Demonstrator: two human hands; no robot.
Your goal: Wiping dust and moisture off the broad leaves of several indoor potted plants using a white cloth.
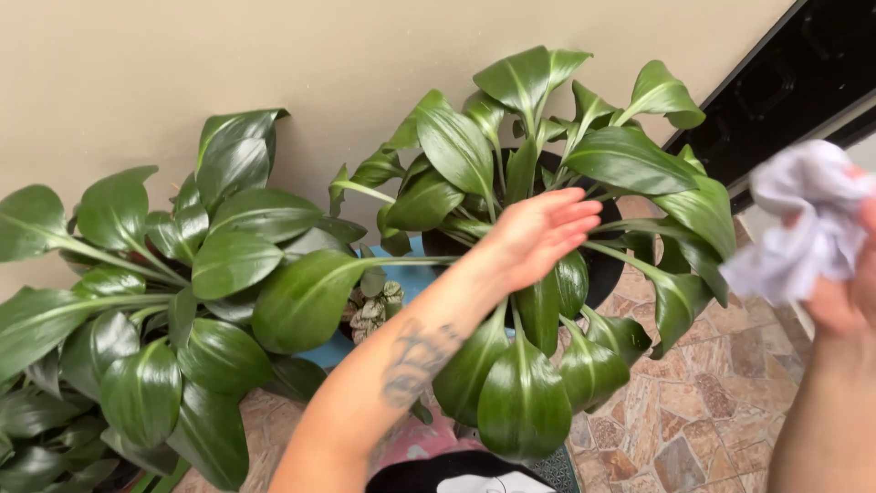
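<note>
Head view, looking down onto two leafy pot plants against a beige wall.

Left hand [538, 233]: open, fingers together and nearly flat, palm laid under or against a leaf of the right-hand plant [547, 237]. It grips nothing. My reading is that the flat palm props the leaf from behind so that the blade keeps steady; whether skin actually touches the leaf surface I cannot tell for certain.

Right hand [844, 283]: at the frame's right edge, closed around a crumpled pale cloth [803, 224], held up beside the plant and apart from its foliage. Bunched like that, the cloth offers a soft pad.

Surroundings: right-hand plant sits in a dark round pot [602, 265], mostly hidden by leaves. A second, larger plant [164, 292] stands just left, its leaves overlapping toward the first. Between them, a small mottled plant [370, 310] on something blue. Floor is irregular stone tile [703, 411]. Dark door frame [785, 82] upper right.

Obstructions: long stalks and overlapping glossy leaves crowd the space around the left hand; lower leaves hang over the forearm.
</note>
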